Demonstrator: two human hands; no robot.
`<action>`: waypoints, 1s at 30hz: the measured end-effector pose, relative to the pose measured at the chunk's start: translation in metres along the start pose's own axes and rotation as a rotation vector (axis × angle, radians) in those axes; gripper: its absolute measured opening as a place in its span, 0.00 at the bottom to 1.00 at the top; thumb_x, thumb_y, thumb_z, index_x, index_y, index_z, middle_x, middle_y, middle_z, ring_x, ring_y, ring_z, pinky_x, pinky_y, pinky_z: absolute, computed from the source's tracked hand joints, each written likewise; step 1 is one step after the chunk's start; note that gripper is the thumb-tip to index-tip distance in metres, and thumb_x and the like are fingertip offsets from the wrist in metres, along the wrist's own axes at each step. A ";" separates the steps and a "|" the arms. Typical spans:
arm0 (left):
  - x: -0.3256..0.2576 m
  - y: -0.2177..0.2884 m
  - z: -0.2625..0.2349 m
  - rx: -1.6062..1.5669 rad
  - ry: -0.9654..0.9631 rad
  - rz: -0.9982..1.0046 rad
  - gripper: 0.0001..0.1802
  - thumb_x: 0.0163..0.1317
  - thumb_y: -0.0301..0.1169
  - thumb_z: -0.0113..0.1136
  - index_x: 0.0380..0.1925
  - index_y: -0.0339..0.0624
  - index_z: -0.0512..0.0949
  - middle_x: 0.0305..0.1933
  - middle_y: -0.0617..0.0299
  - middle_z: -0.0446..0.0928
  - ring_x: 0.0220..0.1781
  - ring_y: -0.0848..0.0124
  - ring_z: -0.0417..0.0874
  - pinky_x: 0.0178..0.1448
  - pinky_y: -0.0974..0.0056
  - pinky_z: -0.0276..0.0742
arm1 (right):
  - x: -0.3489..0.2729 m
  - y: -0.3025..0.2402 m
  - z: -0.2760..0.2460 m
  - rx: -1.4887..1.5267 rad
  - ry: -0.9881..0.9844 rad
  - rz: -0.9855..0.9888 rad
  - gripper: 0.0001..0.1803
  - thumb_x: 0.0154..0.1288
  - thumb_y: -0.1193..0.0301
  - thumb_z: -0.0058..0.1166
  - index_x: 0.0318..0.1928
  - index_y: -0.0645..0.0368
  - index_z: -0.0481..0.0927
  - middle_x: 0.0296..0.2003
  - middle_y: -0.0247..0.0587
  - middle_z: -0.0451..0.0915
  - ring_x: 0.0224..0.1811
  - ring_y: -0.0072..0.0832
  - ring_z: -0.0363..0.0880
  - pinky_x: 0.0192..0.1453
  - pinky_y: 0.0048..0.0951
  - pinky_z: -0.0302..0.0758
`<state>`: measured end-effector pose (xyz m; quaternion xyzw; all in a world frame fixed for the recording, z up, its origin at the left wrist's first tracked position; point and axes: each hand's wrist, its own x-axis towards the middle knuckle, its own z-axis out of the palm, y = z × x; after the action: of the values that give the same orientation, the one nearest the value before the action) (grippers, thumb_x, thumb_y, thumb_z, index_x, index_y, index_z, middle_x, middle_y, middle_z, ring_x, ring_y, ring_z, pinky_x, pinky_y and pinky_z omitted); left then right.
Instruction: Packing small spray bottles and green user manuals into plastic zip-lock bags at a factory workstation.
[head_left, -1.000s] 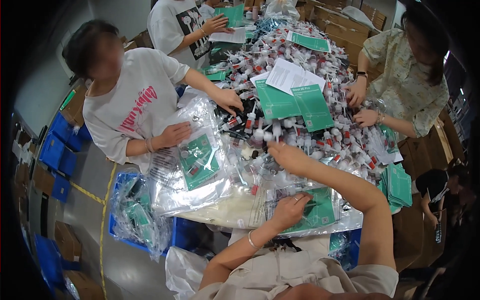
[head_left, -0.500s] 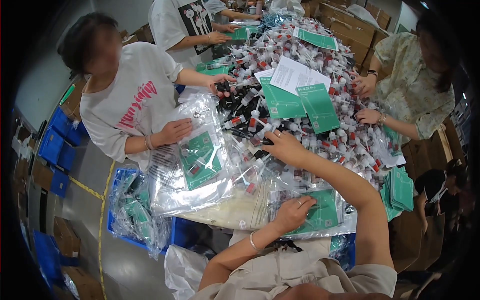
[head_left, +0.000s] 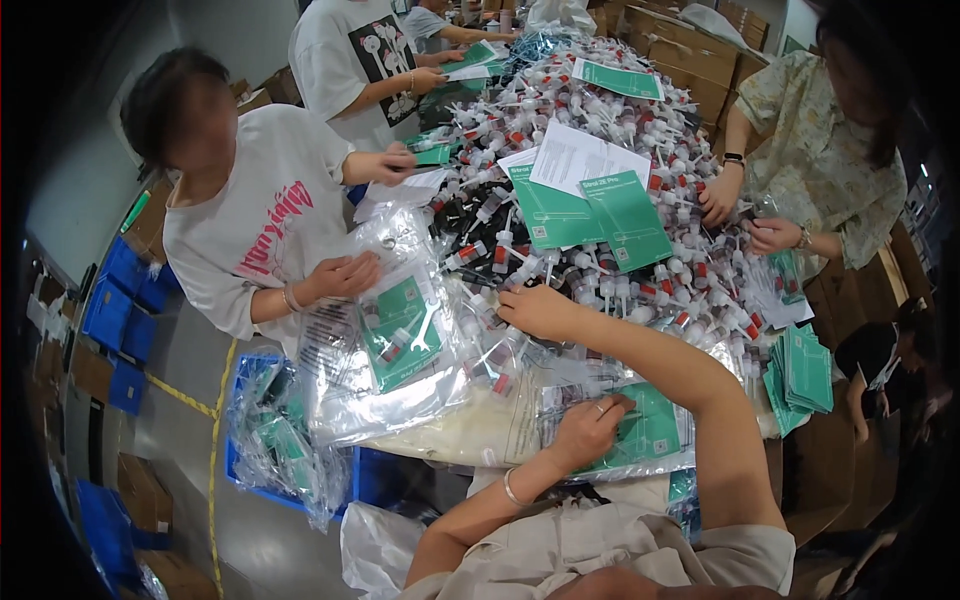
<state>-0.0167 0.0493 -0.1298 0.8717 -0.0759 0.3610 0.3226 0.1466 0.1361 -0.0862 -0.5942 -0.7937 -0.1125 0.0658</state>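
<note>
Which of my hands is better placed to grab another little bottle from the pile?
Right. The right hand already rests on the bottle pile; the left hand lies on a clear bag nearer you.

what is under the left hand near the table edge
The left hand presses on a clear plastic bag holding a green leaflet. Whatever else the bag holds beneath the palm is covered.

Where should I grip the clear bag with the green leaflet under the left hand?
Take the clear bag by its bare near edge, coming from the person's side. It lies flat, the left hand pins its middle, and the far side runs into the heap of small bottles.
</note>
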 end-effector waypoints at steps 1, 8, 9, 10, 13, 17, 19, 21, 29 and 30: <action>0.000 0.000 0.000 -0.003 -0.008 -0.001 0.19 0.45 0.20 0.54 0.41 0.41 0.77 0.41 0.59 0.77 0.33 0.65 0.80 0.38 0.64 0.77 | 0.001 0.001 0.003 -0.023 -0.012 -0.019 0.12 0.53 0.73 0.49 0.40 0.59 0.73 0.36 0.41 0.73 0.40 0.37 0.77 0.35 0.34 0.77; 0.000 -0.002 0.005 -0.002 0.026 0.017 0.16 0.48 0.18 0.55 0.39 0.41 0.78 0.38 0.60 0.78 0.34 0.64 0.82 0.36 0.64 0.78 | -0.018 0.007 0.005 0.333 0.201 0.366 0.11 0.60 0.70 0.51 0.40 0.64 0.73 0.35 0.45 0.78 0.33 0.36 0.80 0.37 0.35 0.77; 0.000 -0.002 0.005 -0.002 0.025 0.019 0.16 0.48 0.18 0.55 0.39 0.41 0.78 0.38 0.60 0.78 0.34 0.64 0.82 0.36 0.64 0.78 | -0.023 0.007 0.000 0.549 0.273 0.507 0.12 0.61 0.69 0.51 0.40 0.65 0.73 0.33 0.45 0.79 0.31 0.33 0.79 0.34 0.33 0.77; 0.001 -0.002 0.004 -0.013 0.031 0.019 0.16 0.48 0.18 0.55 0.39 0.41 0.78 0.38 0.60 0.78 0.33 0.64 0.82 0.36 0.64 0.79 | -0.027 0.007 -0.006 0.766 0.345 0.645 0.12 0.63 0.68 0.52 0.40 0.66 0.73 0.31 0.46 0.79 0.28 0.30 0.79 0.31 0.31 0.77; 0.003 -0.001 0.002 -0.035 0.037 0.021 0.16 0.48 0.18 0.55 0.39 0.42 0.78 0.38 0.59 0.78 0.33 0.64 0.82 0.36 0.64 0.79 | -0.039 0.009 -0.034 1.552 0.311 0.947 0.12 0.64 0.67 0.52 0.39 0.65 0.74 0.27 0.42 0.79 0.24 0.27 0.78 0.24 0.26 0.75; 0.001 -0.001 0.002 -0.053 0.035 0.008 0.17 0.47 0.18 0.55 0.39 0.41 0.78 0.39 0.59 0.78 0.34 0.63 0.82 0.36 0.64 0.79 | -0.044 0.020 -0.044 2.000 0.356 0.936 0.09 0.65 0.70 0.49 0.38 0.64 0.74 0.31 0.44 0.80 0.25 0.26 0.79 0.23 0.24 0.75; -0.002 -0.004 0.004 -0.045 0.044 0.015 0.18 0.46 0.18 0.55 0.40 0.41 0.77 0.39 0.59 0.78 0.34 0.63 0.82 0.37 0.63 0.79 | -0.024 0.017 -0.061 2.036 0.401 0.970 0.07 0.64 0.72 0.50 0.37 0.63 0.74 0.34 0.46 0.80 0.28 0.25 0.80 0.24 0.25 0.76; -0.004 -0.007 0.004 -0.037 0.052 0.024 0.19 0.45 0.18 0.55 0.41 0.41 0.77 0.39 0.59 0.78 0.34 0.62 0.82 0.37 0.63 0.79 | 0.005 0.029 -0.066 1.901 0.441 0.818 0.07 0.61 0.74 0.52 0.39 0.63 0.75 0.35 0.44 0.79 0.31 0.25 0.80 0.26 0.24 0.75; -0.007 -0.010 0.005 -0.213 0.055 0.017 0.18 0.46 0.19 0.54 0.41 0.39 0.76 0.39 0.54 0.78 0.31 0.57 0.79 0.33 0.59 0.76 | 0.145 0.106 -0.027 0.414 0.166 0.693 0.18 0.52 0.64 0.62 0.40 0.62 0.81 0.35 0.46 0.82 0.34 0.35 0.82 0.36 0.38 0.78; -0.005 -0.007 0.002 -0.190 0.011 0.009 0.17 0.47 0.21 0.54 0.41 0.39 0.76 0.41 0.54 0.78 0.33 0.58 0.80 0.35 0.58 0.76 | 0.154 0.114 -0.014 0.258 0.084 0.772 0.19 0.51 0.61 0.63 0.39 0.62 0.81 0.35 0.48 0.82 0.36 0.37 0.83 0.39 0.41 0.78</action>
<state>-0.0164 0.0531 -0.1381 0.8347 -0.1120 0.3586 0.4027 0.2111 0.3064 -0.0244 -0.8301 -0.5167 -0.0032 0.2096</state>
